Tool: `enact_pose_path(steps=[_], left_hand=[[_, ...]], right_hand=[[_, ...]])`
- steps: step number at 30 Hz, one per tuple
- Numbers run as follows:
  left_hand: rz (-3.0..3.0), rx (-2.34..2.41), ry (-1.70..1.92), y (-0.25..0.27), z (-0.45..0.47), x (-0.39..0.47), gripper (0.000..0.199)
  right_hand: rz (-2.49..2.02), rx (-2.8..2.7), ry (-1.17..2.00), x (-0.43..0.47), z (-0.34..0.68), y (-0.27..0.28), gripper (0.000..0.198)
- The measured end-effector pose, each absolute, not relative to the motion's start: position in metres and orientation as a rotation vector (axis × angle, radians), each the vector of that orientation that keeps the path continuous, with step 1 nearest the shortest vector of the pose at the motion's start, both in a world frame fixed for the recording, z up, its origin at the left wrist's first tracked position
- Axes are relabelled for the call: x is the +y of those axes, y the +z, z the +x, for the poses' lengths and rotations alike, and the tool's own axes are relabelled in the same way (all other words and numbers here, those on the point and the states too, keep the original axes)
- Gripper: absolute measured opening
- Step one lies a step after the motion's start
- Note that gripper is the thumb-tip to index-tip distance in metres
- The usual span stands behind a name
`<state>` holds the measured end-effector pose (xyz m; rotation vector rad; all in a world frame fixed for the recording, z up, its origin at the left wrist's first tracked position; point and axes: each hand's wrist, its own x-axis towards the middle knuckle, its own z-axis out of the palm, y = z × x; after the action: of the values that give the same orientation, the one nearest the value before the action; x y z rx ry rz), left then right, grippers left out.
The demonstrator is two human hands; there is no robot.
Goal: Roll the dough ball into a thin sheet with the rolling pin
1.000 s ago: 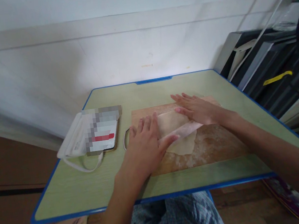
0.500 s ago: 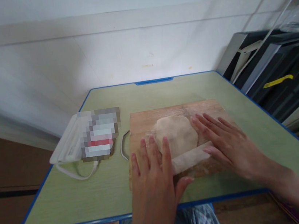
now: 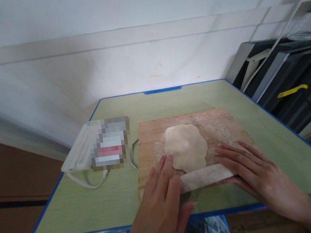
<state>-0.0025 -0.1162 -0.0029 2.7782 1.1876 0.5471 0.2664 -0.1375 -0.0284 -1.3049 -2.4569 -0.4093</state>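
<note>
A flat, uneven round of dough (image 3: 186, 146) lies on a floured wooden board (image 3: 149, 132). Across its near edge is a pale rolling pin (image 3: 205, 177), dusted with flour. My left hand (image 3: 161, 196) covers the pin's left end, fingers close together and reaching over it, thumb out on the near side. Over the right end lies my right hand (image 3: 251, 169), its fingers curved across the pin and its thumb low at the near side. Both ends of the pin are hidden under my hands.
Left of the board, a white strapped case (image 3: 77, 151) lies beside a blurred-out flat object (image 3: 110, 145). A metal handle (image 3: 132, 156) juts from the board's left side. The green table (image 3: 98, 208) has a blue rim, a white wall behind and dark panels (image 3: 289, 64) to the right.
The rolling pin and both hands have come nearer to me, toward the board's front edge, uncovering more dough. My fingers, spread before, are now drawn together. The view has tilted slightly up.
</note>
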Motion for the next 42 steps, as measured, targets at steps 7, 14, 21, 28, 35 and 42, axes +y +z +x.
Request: enact_pose_path(steps=[7, 14, 21, 28, 35, 42], left_hand=[[2.431, 1.226, 0.526, 0.031, 0.017, -0.007, 0.028], [2.436, 0.975, 0.005, 0.029, 0.061, 0.058, 0.028], [2.48, 0.913, 0.04, 0.055, 0.064, 0.046, 0.021], [2.225, 0.822, 0.56, 0.102, 0.062, 0.0, 0.028], [1.674, 0.974, 0.798, 0.057, 0.04, -0.026, 0.051], [1.617, 1.07, 0.532, 0.011, 0.001, -0.023, 0.052]], right_hand=[[-1.117, -2.316, -0.422, -0.14, 0.268, -0.034, 0.02], [-1.095, -2.278, -0.482, -0.145, 0.264, -0.03, 0.021], [-1.113, -2.22, -0.511, -0.147, 0.264, -0.03, 0.022], [-1.147, -2.169, -0.493, -0.154, 0.273, -0.038, 0.035], [-1.12, -2.18, -0.529, -0.153, 0.272, -0.038, 0.029], [-1.12, -2.182, -0.482, -0.153, 0.272, -0.038, 0.031]])
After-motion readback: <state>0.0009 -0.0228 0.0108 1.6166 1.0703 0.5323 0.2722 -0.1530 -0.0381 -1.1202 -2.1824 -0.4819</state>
